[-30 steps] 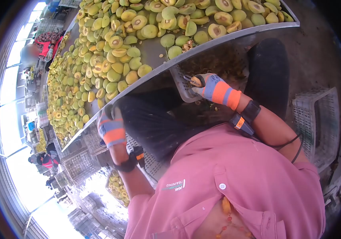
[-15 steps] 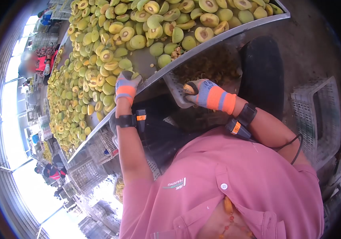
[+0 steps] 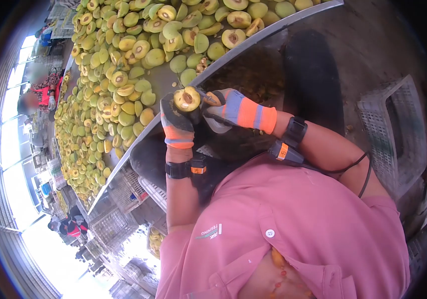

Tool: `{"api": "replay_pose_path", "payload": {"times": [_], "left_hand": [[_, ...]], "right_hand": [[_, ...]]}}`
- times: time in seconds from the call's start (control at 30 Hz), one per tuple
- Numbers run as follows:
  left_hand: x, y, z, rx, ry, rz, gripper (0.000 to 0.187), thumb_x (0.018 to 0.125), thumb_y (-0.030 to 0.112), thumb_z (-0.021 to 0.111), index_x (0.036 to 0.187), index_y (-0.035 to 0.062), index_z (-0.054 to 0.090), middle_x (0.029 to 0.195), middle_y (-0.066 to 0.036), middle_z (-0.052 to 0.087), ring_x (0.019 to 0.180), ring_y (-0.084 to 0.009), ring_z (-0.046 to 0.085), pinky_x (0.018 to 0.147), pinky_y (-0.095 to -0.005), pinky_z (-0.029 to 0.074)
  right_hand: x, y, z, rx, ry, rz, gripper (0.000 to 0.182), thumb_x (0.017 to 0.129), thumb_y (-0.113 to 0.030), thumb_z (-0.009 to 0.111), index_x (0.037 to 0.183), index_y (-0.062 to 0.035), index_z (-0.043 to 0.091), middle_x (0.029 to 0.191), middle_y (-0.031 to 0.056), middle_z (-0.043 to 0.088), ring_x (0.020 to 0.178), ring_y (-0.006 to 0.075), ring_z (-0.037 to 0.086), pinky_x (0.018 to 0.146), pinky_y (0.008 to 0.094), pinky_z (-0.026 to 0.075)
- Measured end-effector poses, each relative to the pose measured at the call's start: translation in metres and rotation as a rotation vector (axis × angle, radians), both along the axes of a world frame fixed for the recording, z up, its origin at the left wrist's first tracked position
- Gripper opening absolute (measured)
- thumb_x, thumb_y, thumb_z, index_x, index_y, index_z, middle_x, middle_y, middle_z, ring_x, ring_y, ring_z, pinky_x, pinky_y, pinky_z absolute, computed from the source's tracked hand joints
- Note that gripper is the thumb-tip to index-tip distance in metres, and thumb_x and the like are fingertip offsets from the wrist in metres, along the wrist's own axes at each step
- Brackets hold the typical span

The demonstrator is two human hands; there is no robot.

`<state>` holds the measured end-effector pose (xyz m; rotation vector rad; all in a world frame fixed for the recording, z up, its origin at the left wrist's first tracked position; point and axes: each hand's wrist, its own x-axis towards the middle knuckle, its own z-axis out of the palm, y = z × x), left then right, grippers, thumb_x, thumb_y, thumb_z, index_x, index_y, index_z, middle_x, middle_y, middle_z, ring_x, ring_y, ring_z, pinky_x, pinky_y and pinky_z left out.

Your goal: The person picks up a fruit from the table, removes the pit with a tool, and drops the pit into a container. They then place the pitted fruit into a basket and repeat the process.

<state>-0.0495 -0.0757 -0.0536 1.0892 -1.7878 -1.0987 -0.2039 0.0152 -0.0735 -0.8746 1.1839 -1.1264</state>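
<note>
My left hand (image 3: 176, 117), in a grey and orange glove, is closed round a halved stone fruit (image 3: 187, 99), green-yellow, its cut face up and the brown stone in the middle. Right beside it is my right hand (image 3: 228, 107) in a matching glove, fingers curled round a small brown and dark object (image 3: 215, 98). The fingers hide most of that object, and I cannot tell what it is. Both hands are just off the metal rim (image 3: 268, 37) of a table heaped with halved stone fruit (image 3: 118, 79).
Below the rim, dark brown scraps (image 3: 248, 74) lie near my dark-clad leg (image 3: 313, 74). A pale plastic crate (image 3: 398, 134) stands on the floor to the right. At the far left are other people (image 3: 46, 94), and more crates (image 3: 108, 222) stand lower down.
My left hand has come away from the heap, now with a halved fruit cut face up. My right hand has moved left and up to meet it. The view has shifted slightly.
</note>
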Motion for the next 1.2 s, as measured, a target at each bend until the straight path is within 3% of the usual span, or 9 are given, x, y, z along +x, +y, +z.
{"api": "replay_pose_path", "payload": {"times": [0.03,0.17,0.2,0.3,0.4,0.57,0.7,0.9,1.2], "left_hand": [[-0.004,0.003,-0.005,-0.119,-0.118,-0.017,0.032,0.094,0.037,0.049,0.103,0.0078,0.059,0.093,-0.004,0.064,0.074,-0.0154,0.063,0.056,-0.0235,0.049],[-0.022,0.019,-0.002,0.438,0.251,0.021,0.038,0.095,0.044,0.045,0.104,0.0104,0.062,0.083,-0.002,0.064,0.061,-0.0082,0.057,0.041,-0.0194,0.035],[-0.028,0.021,-0.005,0.415,0.257,0.031,0.04,0.095,0.045,0.045,0.105,0.0102,0.062,0.082,-0.001,0.063,0.061,-0.0082,0.057,0.041,-0.0194,0.035],[-0.027,0.021,-0.002,0.342,0.144,-0.086,0.023,0.094,0.002,0.051,0.116,-0.003,0.052,0.108,-0.012,0.062,0.096,-0.0167,0.061,0.083,-0.0296,0.052],[-0.037,0.025,-0.007,0.309,0.254,-0.02,0.027,0.098,0.009,0.048,0.118,-0.0053,0.056,0.108,-0.012,0.063,0.097,-0.0178,0.06,0.083,-0.0312,0.052],[-0.038,0.025,-0.009,0.009,0.016,0.011,0.028,0.1,0.016,0.047,0.116,-0.005,0.057,0.1,-0.011,0.063,0.093,-0.0167,0.06,0.08,-0.0289,0.05],[-0.043,0.029,0.004,0.132,0.153,0.01,0.027,0.101,0.018,0.046,0.11,-0.0043,0.058,0.089,-0.01,0.063,0.084,-0.017,0.058,0.074,-0.0287,0.048],[-0.042,0.035,0.007,-0.1,-0.121,-0.022,0.024,0.1,0.021,0.048,0.096,0.0011,0.06,0.083,-0.006,0.059,0.075,-0.0133,0.053,0.067,-0.0287,0.044],[-0.031,0.029,0.024,-0.172,-0.215,-0.159,0.026,0.1,0.018,0.042,0.1,-0.0015,0.059,0.081,-0.012,0.062,0.071,-0.0224,0.058,0.067,-0.0312,0.047]], "right_hand": [[-0.002,-0.001,-0.001,0.03,0.033,0.003,0.016,0.085,-0.018,0.065,0.097,-0.0067,0.067,0.075,-0.0008,0.063,0.066,0.0047,0.051,0.059,0.0243,0.042],[-0.008,0.002,0.005,0.088,0.03,-0.013,0.017,0.085,-0.019,0.066,0.096,-0.0054,0.067,0.073,0.0001,0.063,0.063,0.0065,0.052,0.057,0.0253,0.043],[-0.009,0.003,0.007,0.091,0.039,-0.02,0.018,0.085,-0.019,0.066,0.095,-0.0051,0.066,0.073,0.0004,0.063,0.063,0.0069,0.053,0.056,0.0256,0.043],[-0.006,0.003,0.003,0.08,0.051,-0.046,0.018,0.085,-0.02,0.066,0.094,-0.0044,0.066,0.073,0.0012,0.063,0.062,0.0074,0.053,0.055,0.0258,0.043],[-0.002,0.001,-0.001,0.087,0.062,-0.053,0.018,0.085,-0.02,0.066,0.094,-0.0043,0.066,0.073,0.0015,0.063,0.062,0.0074,0.054,0.056,0.0257,0.044],[-0.003,0.004,-0.003,0.075,0.025,-0.021,0.018,0.084,-0.018,0.065,0.094,-0.0036,0.066,0.073,0.0019,0.063,0.063,0.008,0.054,0.057,0.0267,0.044],[-0.002,0.002,-0.004,0.122,0.05,0.012,0.018,0.084,-0.018,0.065,0.093,-0.0034,0.066,0.073,0.0027,0.063,0.063,0.0086,0.053,0.057,0.028,0.044],[-0.012,0.01,0.022,0.131,0.104,0.098,0.019,0.082,-0.02,0.064,0.089,-0.0025,0.065,0.068,0.0029,0.061,0.058,0.0091,0.052,0.052,0.0274,0.043],[-0.014,0.01,0.011,0.082,-0.039,0.178,0.019,0.08,-0.021,0.064,0.083,-0.0022,0.064,0.063,0.003,0.058,0.05,0.015,0.05,0.044,0.0303,0.041]]}}
